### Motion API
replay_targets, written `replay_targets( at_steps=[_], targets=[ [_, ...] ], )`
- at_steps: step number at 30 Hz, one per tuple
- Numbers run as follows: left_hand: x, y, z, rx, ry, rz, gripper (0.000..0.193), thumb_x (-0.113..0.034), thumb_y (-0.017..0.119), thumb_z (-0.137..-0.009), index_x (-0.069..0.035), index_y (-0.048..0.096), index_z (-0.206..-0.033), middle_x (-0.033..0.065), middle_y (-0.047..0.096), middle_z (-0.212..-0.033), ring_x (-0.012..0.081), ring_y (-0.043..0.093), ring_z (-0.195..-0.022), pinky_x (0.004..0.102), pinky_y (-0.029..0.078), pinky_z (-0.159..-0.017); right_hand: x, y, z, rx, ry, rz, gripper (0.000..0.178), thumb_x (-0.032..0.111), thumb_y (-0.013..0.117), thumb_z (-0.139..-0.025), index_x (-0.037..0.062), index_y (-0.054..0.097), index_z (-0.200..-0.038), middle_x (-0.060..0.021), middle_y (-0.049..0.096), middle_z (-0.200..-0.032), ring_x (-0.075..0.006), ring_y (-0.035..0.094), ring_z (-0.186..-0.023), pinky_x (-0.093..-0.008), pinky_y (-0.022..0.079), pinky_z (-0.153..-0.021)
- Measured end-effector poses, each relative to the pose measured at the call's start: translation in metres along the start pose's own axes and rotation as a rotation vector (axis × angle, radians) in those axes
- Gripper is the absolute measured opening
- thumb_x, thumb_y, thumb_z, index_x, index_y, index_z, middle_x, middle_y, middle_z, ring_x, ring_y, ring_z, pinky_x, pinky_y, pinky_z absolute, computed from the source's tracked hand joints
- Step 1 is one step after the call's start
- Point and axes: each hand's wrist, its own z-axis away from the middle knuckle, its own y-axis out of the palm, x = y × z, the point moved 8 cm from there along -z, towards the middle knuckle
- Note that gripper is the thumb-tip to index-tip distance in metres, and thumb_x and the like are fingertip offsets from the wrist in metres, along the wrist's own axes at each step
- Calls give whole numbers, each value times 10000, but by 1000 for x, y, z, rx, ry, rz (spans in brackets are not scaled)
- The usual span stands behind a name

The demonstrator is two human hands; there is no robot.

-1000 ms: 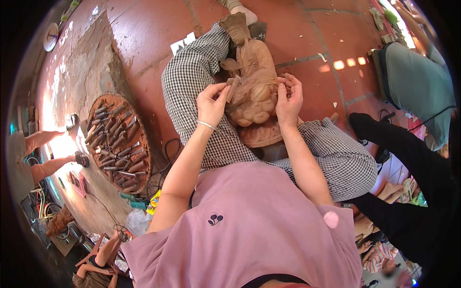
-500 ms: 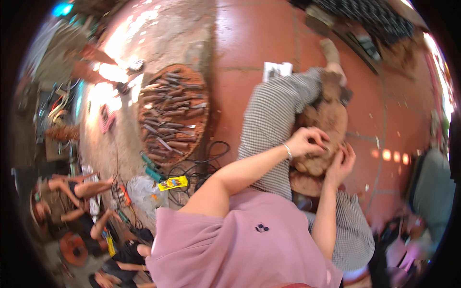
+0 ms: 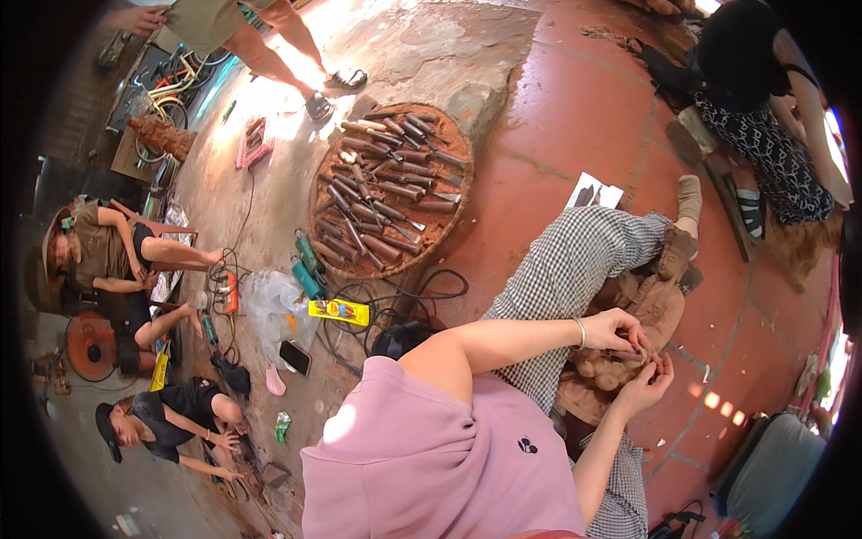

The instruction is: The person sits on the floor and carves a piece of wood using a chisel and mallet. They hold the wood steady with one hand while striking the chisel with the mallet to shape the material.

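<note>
At the far left of the frame stood a reddish fan (image 3: 90,346), with a seated person in an olive-brown top (image 3: 103,241) above it and a crouching person in a black cap (image 3: 171,420) lower down. Further in, left of centre, a clear plastic bag (image 3: 272,304) lay near a dark phone (image 3: 294,357), a teal power tool (image 3: 307,278) and a yellow packet (image 3: 341,312). Above these, a round tray (image 3: 386,271) held many wooden-handled chisels (image 3: 364,189) over reddish-brown shavings.

Right of centre, a white sheet (image 3: 603,190) lay just beside the wearer's checked trousers (image 3: 575,256). The left hand (image 3: 621,332), braceleted at the wrist, had its fingers bent over the carved wooden figure (image 3: 655,305), which lay tilted between the legs. Just below, the right hand (image 3: 648,384) had its fingers curled upward, tips close to the left's. Whether either pinched something small I could not tell. At upper right sat a person in patterned trousers (image 3: 763,166).
</note>
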Motion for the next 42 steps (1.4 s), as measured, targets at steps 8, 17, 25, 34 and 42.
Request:
replay_targets(
  at_steps=[8,17,25,34,42],
  targets=[
    [-21,10,-18,-209,-25,-613,194,-161,727,-728,-36,580,-740,125,664,-801,251,641,-779,361,516,-736,7,2,1,-43,-39,61,281,28,539,-942,-41,542,-1214,-143,630,-1137,-232,616,-1038,-327,500,-900],
    [-5,-2,-34,-391,-196,-717,160,-105,719,-687,33,653,-733,155,706,-984,231,678,-847,337,537,-782,6,0,-6,-57,-119,25,221,33,560,-925,-3,580,-1141,-108,652,-1014,-185,649,-922,-301,521,-812],
    [-4,1,-18,-435,-183,-554,151,-81,722,-693,9,601,-682,137,695,-1023,298,663,-921,374,519,-852,0,-5,-2,-110,-72,0,231,30,578,-889,-4,586,-1118,-121,682,-985,-203,673,-893,-316,537,-802],
    [-15,0,-22,-407,-227,-632,132,-97,727,-703,18,662,-687,145,703,-1037,305,675,-913,373,525,-843,-1,-5,-2,-78,-54,10,232,30,571,-910,-1,581,-1140,-95,682,-1007,-166,652,-944,-292,514,-839],
    [-8,-5,-31,-501,-165,-663,138,-69,745,-718,33,652,-715,134,708,-992,270,679,-901,354,529,-805,2,-5,-3,-82,-27,18,220,34,576,-904,0,597,-1121,-89,682,-1007,-156,645,-939,-283,509,-839]
  ],
)
